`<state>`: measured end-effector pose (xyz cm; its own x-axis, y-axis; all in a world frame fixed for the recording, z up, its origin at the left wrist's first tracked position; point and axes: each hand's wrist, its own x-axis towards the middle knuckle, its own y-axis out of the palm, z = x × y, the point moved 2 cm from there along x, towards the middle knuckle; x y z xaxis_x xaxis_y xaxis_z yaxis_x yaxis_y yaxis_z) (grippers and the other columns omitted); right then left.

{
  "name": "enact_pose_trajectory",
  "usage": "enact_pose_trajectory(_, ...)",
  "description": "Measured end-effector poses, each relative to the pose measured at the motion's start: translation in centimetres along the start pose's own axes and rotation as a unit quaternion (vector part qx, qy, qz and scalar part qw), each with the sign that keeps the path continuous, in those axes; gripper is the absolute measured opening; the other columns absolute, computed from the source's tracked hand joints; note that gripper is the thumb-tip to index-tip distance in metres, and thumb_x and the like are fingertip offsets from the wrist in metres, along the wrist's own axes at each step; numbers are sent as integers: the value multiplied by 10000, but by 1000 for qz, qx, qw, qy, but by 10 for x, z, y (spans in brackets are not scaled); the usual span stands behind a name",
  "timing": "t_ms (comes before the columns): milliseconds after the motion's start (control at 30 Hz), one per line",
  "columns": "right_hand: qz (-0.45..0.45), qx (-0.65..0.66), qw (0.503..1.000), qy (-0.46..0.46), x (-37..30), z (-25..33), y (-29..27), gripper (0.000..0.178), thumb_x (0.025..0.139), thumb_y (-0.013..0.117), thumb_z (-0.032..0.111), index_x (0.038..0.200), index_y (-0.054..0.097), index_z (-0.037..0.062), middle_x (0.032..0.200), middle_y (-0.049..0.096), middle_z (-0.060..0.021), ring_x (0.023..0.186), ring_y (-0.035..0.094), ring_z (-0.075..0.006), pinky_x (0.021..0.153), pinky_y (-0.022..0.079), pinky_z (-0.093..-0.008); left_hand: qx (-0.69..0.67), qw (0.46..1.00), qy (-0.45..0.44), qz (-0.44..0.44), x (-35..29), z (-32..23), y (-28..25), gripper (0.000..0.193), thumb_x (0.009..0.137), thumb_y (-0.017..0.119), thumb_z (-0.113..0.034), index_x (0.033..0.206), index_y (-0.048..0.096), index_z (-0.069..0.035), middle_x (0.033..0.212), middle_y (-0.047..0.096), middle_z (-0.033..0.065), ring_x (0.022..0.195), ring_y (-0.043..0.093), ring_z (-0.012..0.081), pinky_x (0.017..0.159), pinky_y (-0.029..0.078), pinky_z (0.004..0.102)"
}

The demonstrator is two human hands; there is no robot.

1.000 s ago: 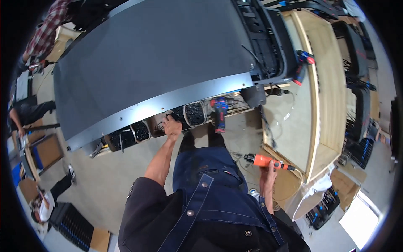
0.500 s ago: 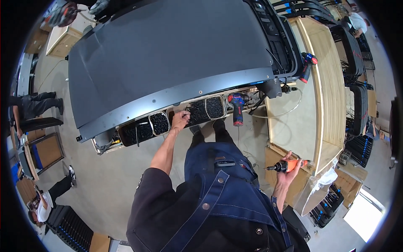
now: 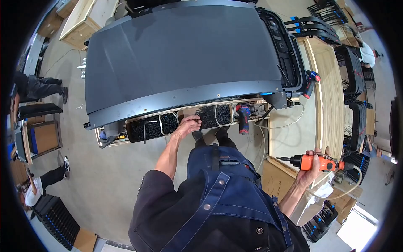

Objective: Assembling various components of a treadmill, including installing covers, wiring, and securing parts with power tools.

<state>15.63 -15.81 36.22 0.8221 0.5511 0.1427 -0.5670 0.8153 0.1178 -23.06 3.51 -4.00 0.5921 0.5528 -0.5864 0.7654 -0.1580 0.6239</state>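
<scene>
My left hand point(image 3: 187, 126) is over a row of open parts bins, its fingers bent together in a pinch. Whatever they hold is too small to make out. Beneath and beside it lie loose black screws point(image 3: 206, 119) in one of the bins. Out to the right, my right hand point(image 3: 310, 171) is wrapped round an orange and black air screwdriver point(image 3: 317, 162). Its bit points left and a pale hose point(image 3: 357, 185) trails from its back end. Beyond the bins rests a large dark grey panel point(image 3: 180, 54) with fastener holes along its near edge.
A red and black cordless driver point(image 3: 243, 119) stands at the bins' right end; another point(image 3: 311, 84) is by the wooden crate point(image 3: 325, 96). An L-shaped hex key point(image 3: 145, 131) lies on the left bin. Grey gloves point(image 3: 107, 141) lie further left. People stand at both sides.
The air screwdriver in my right hand has moved right and slightly up. My left hand stays at the bins. Gloved hands at the far left have gone from view, and the whole view has shifted.
</scene>
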Motion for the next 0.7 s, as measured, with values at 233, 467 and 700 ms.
enact_pose_trajectory(233,94,33,994,-47,-4,6,80,686,814,722,92,1415,404,1,1016,626,-104,844,635,-212,800,539,-387,199,971,79,-109,-14,11,-9,346,1050,524,-374,1103,684,-72,681,575,-24,572,502,71,490,381,248)
enact_pose_trajectory(467,132,90,985,57,-5,-8,81,591,769,736,52,1302,482,12,998,661,-117,828,678,-218,794,568,-383,71,991,39,-103,-34,18,25,289,1035,577,-285,1136,628,-19,904,677,79,732,630,142,684,554,281)
enact_pose_trajectory(700,138,164,965,151,27,-22,101,596,752,748,87,1281,480,29,1006,650,-101,843,673,-217,793,563,-383,53,996,19,-71,-62,-13,104,356,1039,568,-289,1192,611,30,976,679,110,758,640,154,695,566,281)
